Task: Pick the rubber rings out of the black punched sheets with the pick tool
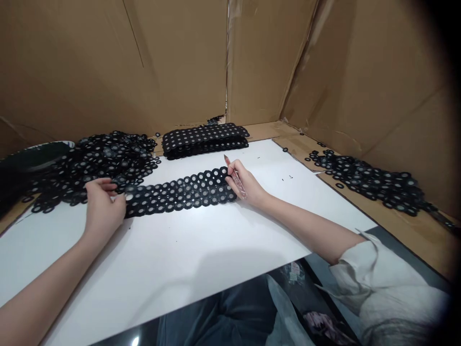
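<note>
A long strip of black rings with pale round holes stretches between my two hands, just over the white board. My left hand pinches the strip's left end, close to the loose rings. At the other end, my right hand is closed around a pen-like tool with a pointed tip, partly wrapped in clear plastic with red marks. The tip points up and away from me. Fingers of that hand also touch the strip's right edge; whether they grip it is partly hidden.
Loose black rings are heaped at the back left, beside a dark bowl with a pale rim. Folded ring sheets lie at the back. Another ring pile lies right. Cardboard walls enclose the far sides.
</note>
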The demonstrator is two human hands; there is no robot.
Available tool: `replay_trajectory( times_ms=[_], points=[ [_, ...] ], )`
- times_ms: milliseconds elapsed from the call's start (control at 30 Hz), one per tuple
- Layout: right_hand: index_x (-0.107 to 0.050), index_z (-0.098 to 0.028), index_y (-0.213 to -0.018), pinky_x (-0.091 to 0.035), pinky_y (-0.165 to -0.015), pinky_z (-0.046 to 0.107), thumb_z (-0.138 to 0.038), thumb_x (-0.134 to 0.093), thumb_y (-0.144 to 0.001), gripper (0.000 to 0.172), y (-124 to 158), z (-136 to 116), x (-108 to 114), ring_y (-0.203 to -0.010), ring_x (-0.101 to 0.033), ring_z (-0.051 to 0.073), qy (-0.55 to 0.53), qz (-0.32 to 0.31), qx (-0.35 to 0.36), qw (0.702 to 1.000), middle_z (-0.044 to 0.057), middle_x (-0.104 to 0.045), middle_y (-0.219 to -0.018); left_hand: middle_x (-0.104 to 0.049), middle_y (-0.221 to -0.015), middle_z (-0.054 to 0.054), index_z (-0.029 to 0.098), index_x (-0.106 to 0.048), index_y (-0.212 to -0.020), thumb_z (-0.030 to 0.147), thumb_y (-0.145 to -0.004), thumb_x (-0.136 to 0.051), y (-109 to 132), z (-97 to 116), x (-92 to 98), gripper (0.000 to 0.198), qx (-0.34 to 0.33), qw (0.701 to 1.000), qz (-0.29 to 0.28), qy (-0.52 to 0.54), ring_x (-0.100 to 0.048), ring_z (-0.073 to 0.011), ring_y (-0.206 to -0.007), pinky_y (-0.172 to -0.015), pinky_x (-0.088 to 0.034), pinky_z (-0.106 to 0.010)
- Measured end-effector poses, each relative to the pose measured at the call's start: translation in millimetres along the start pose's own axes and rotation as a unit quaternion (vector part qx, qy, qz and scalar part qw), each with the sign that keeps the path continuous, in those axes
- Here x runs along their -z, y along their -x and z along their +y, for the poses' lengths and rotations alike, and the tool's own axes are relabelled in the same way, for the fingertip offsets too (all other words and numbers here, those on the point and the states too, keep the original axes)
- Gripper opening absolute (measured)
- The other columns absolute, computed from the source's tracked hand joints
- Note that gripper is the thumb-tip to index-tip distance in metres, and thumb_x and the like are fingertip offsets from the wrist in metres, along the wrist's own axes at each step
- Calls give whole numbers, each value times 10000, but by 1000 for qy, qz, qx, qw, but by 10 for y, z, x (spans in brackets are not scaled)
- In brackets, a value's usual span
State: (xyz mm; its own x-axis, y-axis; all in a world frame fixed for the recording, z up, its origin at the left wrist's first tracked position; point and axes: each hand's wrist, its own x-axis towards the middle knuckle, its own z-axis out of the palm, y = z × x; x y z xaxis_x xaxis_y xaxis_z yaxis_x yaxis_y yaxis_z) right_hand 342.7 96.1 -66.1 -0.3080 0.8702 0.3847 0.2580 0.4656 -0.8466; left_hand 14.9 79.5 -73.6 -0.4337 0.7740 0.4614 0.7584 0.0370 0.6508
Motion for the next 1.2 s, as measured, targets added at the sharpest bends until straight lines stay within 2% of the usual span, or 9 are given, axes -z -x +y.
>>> replay_trajectory(
  times_ms=[100, 233, 333, 400, 567, 733, 900, 1033, 1200],
  points=[
    [-326, -241, -757, -401, -638, 318, -234, -424, -790, 104, -3, 6, -2, -641, -490, 156, 17, 9, 14, 1000, -25, -384, -631, -498, -1049, -63, 187, -449, -1046, 100, -685, -476, 225, 337, 52, 372, -179, 982, 54, 0, -484, -198, -969, -840, -400, -335],
    [-335, -234, -792, -395, -710, 307, -234, -434, -779, 100, -31, 123, 4, -810, -539, 177, 25, 8, 57, 998, -7, -428, -720, -537, -1042, -67, 195, -463, -1052, 204, -764, -446, 483, 834, -134, 289, -235, 967, -93, -20, -497, -216, -980, -856, -394, -357],
    [-338, -226, -808, -371, -804, 318, -230, -449, -765, 119, -68, 221, 18, -1008, -505, 197, 13, 9, 80, 997, 9, -456, -808, -509, -1151, -111, 167, -424, -1129, 229, -793, -414, 509, 1086, -470, 341, -309, 930, -196, -37, -429, -247, -1117, -949, -308, -417],
    [-341, -223, -807, -352, -850, 331, -235, -464, -754, 134, -93, 269, 34, -1060, -480, 198, 9, 16, 84, 996, 11, -465, -825, -475, -1220, -118, 162, -392, -1177, 257, -806, -406, 470, 1177, -705, 384, -335, 917, -216, -31, -367, -263, -1184, -978, -259, -442],
    [-352, -219, -803, -330, -914, 347, -274, -468, -765, 133, -126, 318, 53, -1093, -466, 183, 4, 28, 77, 997, 18, -492, -846, -562, -1089, -90, 156, -456, -1094, 275, -802, -423, 375, 1194, -994, 317, -319, 908, -271, 32, -503, -214, -1014, -891, -362, -360],
    [-369, -219, -737, -321, -960, 369, -356, -500, -784, 195, -137, 240, 75, -853, -526, 141, -46, 76, 73, 993, -21, -433, -701, -589, -914, -60, 177, -515, -922, 304, -794, -430, 374, 1181, -917, 199, -292, 929, -224, 41, -533, -206, -868, -790, -389, -336],
    [-391, -218, -700, -390, -889, 397, -388, -403, -844, 224, -100, 35, 188, -615, -459, 107, -73, 147, 81, 983, -39, -386, -600, -523, -706, -17, 186, -478, -711, 271, -781, -412, 412, 1243, -889, 129, -281, 934, -218, 39, -508, -181, -725, -724, -369, -321],
    [-399, -241, -894, -435, -784, 394, -340, -392, -843, 112, 19, -118, 178, -597, -470, 114, -99, 99, 80, 987, -53, -415, -580, -459, -610, 16, 191, -401, -603, 247, -756, -419, 421, 1248, -912, 164, -267, 937, -214, 66, -464, -150, -634, -656, -350, -290],
    [-425, -223, -856, -432, -640, 304, -264, -445, -799, 72, 93, -94, 96, -682, -503, 130, -46, 10, 61, 997, -10, -481, -721, -535, -638, 15, 178, -503, -643, 220, -714, -423, 383, 1183, -933, 115, -200, 931, -257, 164, -491, -150, -657, -643, -366, -267]
  ],
)
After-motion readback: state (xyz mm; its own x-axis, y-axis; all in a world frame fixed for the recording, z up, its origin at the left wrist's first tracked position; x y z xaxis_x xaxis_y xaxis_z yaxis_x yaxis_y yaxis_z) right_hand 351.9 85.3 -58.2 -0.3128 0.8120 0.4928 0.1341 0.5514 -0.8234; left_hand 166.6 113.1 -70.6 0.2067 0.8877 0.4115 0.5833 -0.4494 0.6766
